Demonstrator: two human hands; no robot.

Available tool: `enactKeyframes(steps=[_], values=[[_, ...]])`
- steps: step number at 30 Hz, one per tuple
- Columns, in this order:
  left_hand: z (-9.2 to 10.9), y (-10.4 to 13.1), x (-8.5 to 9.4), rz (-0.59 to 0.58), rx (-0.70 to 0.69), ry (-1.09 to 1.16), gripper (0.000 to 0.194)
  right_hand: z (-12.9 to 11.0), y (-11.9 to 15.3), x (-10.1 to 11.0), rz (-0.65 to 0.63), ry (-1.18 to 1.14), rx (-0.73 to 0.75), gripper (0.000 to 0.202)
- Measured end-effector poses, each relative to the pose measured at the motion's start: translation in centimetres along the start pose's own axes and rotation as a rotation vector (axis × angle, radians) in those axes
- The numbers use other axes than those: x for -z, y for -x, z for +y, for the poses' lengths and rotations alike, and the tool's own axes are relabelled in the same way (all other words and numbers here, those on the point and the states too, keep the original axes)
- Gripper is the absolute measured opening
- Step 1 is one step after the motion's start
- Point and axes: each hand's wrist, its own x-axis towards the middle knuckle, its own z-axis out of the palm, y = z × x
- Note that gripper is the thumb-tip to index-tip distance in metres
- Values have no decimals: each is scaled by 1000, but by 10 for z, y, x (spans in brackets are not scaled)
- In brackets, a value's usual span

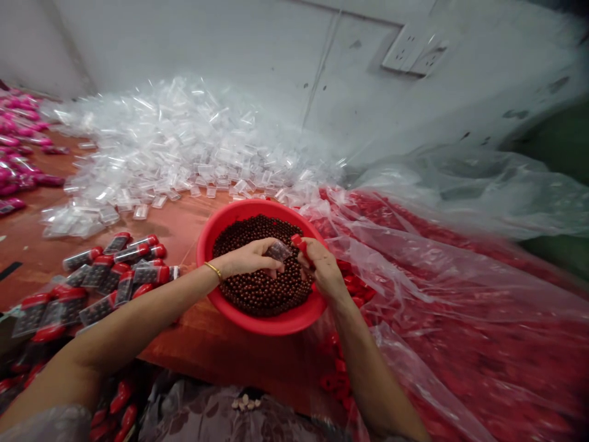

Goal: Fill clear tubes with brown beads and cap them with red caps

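Note:
Above a red basin (209,230) of small dark brown balls (257,288), my left hand (257,256) is closed on a small clear plastic container (278,250). The container looks partly dark, and how full it is I cannot tell. A gold bangle (213,271) circles the left wrist. Just to the right, over the basin's right side, my right hand (321,265) pinches a small red cap (299,244). The cap is close to the container but apart from it. Some fingertips of the right hand are hidden.
Empty clear containers (184,153) are heaped at the back. Filled, red-capped containers (124,267) lie left of the basin. Red caps (460,319) fill a large clear bag on the right. Pink-capped items (21,141) lie far left; a wall socket (411,52) is behind.

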Motion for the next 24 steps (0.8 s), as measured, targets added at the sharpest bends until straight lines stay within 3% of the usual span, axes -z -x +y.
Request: enactKeyframes(steps=[4,9,12,17,24], values=[[-2,0,-1,40,-12,-118,32,2,2,-2,55,267,132,35],[-1,0,-2,74,-30,-158,31,2,4,0,118,407,205,32],[-1,1,-2,52,-20,-175,31,1,6,-1,107,599,352,31],[-3,1,-2,99,6,-183,32,4,11,-9,203,1004,587,36],[-5,3,-3,161,10,-250,29,8,16,-13,141,1060,711,41]])
